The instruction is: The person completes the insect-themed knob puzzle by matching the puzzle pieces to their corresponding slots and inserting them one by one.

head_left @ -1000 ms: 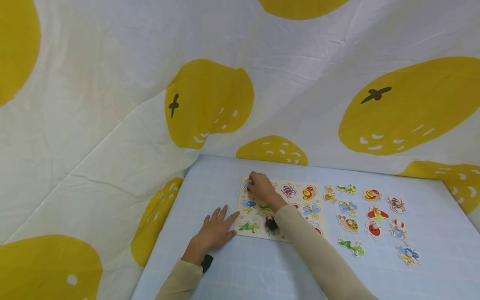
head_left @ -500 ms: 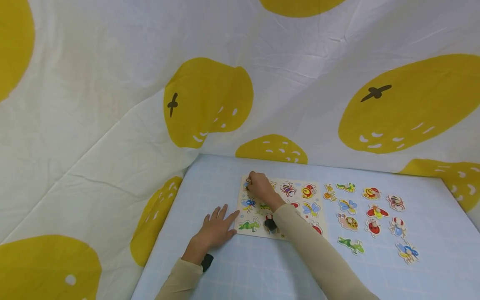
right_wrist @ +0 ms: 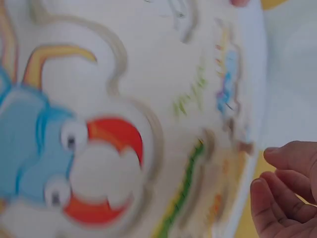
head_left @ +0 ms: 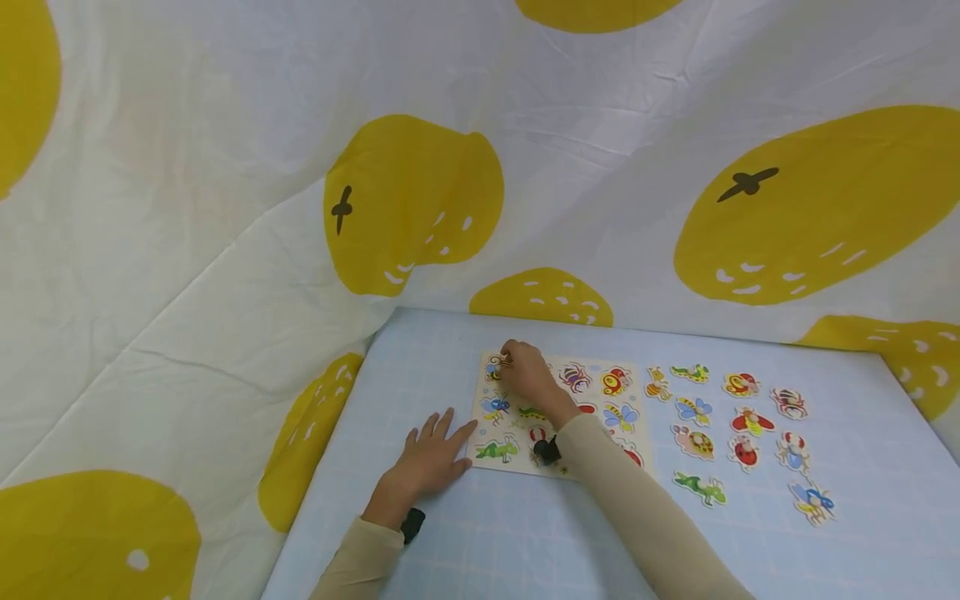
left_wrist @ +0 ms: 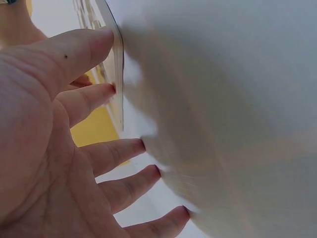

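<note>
The left hand, fingers spread, touches the board; the right hand, thumb and fingertips apart, is beside the bee.

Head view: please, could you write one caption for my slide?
The right hand reaches over an insect puzzle board while the left hand touches its edge; loose insect pieces lie alongside.

The place is screened off, its room type unclear. White cloth printed with yellow fruit borders a pale-blue checked tabletop.
</note>
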`<state>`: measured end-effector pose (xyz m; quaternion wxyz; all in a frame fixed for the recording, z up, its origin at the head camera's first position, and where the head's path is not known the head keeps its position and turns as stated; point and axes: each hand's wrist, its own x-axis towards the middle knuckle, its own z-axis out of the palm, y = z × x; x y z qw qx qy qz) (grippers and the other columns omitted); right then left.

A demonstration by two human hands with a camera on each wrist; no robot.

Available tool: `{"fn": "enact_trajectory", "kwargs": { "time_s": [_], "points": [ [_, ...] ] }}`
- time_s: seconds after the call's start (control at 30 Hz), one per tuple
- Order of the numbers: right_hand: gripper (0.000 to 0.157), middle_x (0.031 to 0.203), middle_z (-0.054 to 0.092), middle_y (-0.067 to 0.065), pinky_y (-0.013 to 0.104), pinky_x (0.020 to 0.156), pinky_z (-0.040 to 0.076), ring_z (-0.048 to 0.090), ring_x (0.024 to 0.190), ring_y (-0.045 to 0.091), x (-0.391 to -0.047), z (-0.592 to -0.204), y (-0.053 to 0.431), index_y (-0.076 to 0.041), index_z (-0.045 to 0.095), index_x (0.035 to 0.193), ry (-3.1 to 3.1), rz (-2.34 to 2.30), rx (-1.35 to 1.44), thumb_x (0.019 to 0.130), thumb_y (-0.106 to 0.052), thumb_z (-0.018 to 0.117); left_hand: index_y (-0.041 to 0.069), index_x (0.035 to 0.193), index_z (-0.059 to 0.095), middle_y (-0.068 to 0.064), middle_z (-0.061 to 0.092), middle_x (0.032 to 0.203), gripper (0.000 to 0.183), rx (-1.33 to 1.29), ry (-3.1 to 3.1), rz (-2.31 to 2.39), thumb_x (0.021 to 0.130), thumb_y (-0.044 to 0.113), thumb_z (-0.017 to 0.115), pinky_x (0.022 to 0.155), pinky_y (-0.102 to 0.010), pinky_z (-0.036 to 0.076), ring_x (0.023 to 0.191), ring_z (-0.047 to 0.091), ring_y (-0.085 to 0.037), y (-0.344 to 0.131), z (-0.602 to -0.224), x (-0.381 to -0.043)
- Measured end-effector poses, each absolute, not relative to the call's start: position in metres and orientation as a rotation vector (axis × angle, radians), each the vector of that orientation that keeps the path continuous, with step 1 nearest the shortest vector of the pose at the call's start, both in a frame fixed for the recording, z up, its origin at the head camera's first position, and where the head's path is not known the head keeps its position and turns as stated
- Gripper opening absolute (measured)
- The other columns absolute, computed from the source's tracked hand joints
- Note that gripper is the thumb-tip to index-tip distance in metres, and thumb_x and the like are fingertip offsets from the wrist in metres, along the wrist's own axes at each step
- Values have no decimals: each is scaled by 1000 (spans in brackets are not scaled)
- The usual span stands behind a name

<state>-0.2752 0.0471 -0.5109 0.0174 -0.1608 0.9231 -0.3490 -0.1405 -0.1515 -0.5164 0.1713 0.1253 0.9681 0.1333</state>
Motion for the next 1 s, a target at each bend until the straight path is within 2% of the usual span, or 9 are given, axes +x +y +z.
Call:
{"fn": "enact_trajectory", "kwargs": {
  "time_s": [0.2, 0.5, 0.7, 1.0],
  "points": [
    [31, 107, 65, 18, 43, 81, 56, 65, 100, 32, -267, -497, 69, 5, 60, 124, 2868, -1141, -496, 96, -4, 66, 27, 155, 39, -17, 22, 163, 63, 341, 2744, 393, 98, 38, 64, 112, -67, 19, 147, 18, -43, -151, -517, -140],
    [28, 99, 67, 14, 42, 76, 57, 67, 90, 29, -248, -480, 105, 2, 63, 120, 2965, -1154, -528, 94, -6, 69, 25, 155, 40, -19, 23, 162, 63, 347, 2756, 409, 98, 36, 65, 111, -68, 19, 147, 18, -44, -150, -518, -139],
    [29, 99, 67, 15, 44, 77, 58, 67, 89, 31, -235, -474, 123, 3, 63, 120, 3021, -1178, -537, 92, -4, 70, 25, 155, 39, -19, 23, 162, 63, 342, 2761, 398, 98, 36, 65, 111, -68, 20, 147, 18, -44, -150, -519, -139],
    [30, 99, 67, 12, 42, 76, 58, 66, 89, 26, -214, -464, 144, 3, 63, 121, 3066, -1148, -444, 93, -7, 70, 25, 155, 39, -17, 22, 163, 64, 316, 2754, 413, 98, 36, 65, 113, -67, 17, 148, 16, -43, -149, -518, -139]
  ]
}}
